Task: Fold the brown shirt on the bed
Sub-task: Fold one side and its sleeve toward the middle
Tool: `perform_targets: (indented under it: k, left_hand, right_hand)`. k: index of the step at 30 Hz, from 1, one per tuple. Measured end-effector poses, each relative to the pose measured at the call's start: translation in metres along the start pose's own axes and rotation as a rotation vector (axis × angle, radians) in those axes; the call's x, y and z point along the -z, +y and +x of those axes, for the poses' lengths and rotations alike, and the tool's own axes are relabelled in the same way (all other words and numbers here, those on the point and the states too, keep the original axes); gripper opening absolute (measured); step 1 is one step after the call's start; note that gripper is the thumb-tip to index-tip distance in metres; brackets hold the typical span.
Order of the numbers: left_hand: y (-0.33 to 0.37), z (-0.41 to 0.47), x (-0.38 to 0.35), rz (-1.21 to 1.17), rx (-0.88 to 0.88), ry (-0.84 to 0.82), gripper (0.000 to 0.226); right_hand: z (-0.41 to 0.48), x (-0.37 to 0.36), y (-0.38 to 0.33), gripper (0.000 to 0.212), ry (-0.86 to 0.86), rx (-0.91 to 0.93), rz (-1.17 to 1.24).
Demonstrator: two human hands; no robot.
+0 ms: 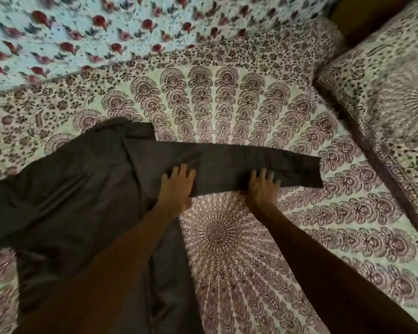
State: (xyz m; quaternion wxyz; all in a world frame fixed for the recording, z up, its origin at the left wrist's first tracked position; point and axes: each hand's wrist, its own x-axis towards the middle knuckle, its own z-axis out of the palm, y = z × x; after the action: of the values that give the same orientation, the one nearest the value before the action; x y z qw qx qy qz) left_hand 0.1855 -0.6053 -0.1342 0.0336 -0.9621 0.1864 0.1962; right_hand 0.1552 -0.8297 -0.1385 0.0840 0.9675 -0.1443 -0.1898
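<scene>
Left hand [177,189]: fingers spread, palm flat on the brown shirt [82,189] at the sleeve [227,162] base. Right hand [262,189]: fingers extended, pressing the sleeve's near edge. Shirt body lies left of both hands on the bed [251,249].

one view only, from a camera on the person's head, looking forward and steeply down over the bed [239,97]. it sits close above the work: both bare forearms run up from the bottom edge into the middle of the frame, the left hand [177,186] and right hand [263,189] landing near the centre. the wide lens bends the patterned sheet outward at the edges. the far side of the bed fills the top, a pillow [384,97] sits at the right edge. parts of the frame are blurred.
</scene>
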Motion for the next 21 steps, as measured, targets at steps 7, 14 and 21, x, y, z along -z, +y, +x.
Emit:
perform_targets:
  k: [7,14,21]
  left_hand:
    - [0.013,-0.01,-0.008,0.167,0.046,-0.061,0.091]
    - [-0.032,-0.037,0.002,-0.018,0.193,0.082,0.066]
    - [-0.088,-0.069,0.0,-0.075,0.294,0.15,0.063]
  right_hand:
    - [-0.009,-0.002,0.013,0.034,0.147,0.062,-0.049]
    - [-0.081,-0.003,-0.025,0.028,0.238,0.298,0.282]
    - [-0.159,0.002,-0.076,0.037,0.104,0.433,0.354]
